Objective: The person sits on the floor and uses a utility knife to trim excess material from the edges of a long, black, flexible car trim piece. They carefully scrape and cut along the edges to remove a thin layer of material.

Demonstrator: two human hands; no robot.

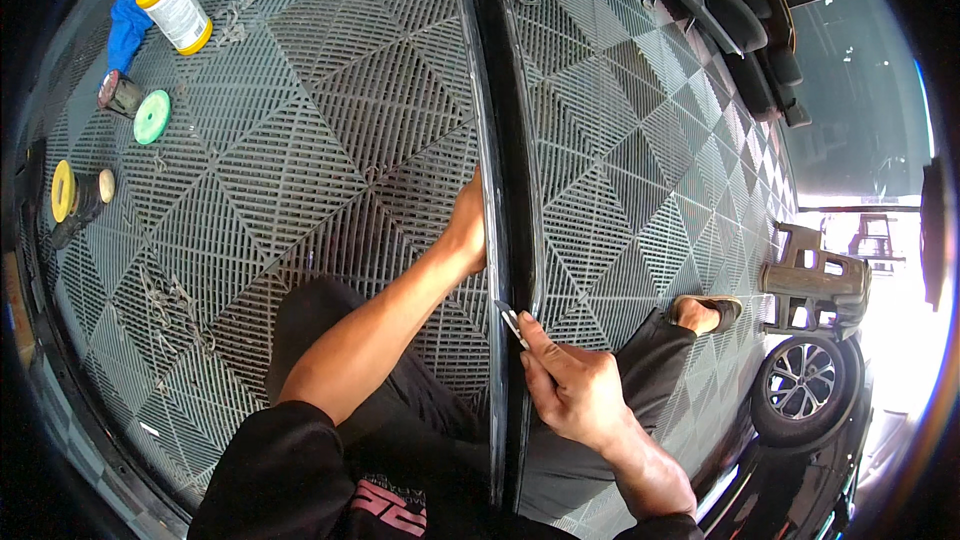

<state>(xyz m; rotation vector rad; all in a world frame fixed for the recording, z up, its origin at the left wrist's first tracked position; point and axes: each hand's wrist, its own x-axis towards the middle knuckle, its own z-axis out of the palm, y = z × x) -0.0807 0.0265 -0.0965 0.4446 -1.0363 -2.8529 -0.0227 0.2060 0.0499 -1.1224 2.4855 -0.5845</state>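
Running down the middle of the head view is a long black panel edge [516,190], like the edge of a car door seen edge-on. My right hand [575,385] is closed around a slim, pale cutter knife [513,324], and its dark tip meets the panel's edge. On the panel's left side, my left hand [468,225] reaches up against it. The panel hides the fingers of that hand, so their pose does not show.
At the upper left, a white and yellow bottle [178,15] stands near a blue cloth [128,25], a green pad [152,117] and a yellow pad [63,190]. To the right are a plastic stool [815,280] and a car wheel [800,385]. Grey grated tiles [370,180] cover the floor.
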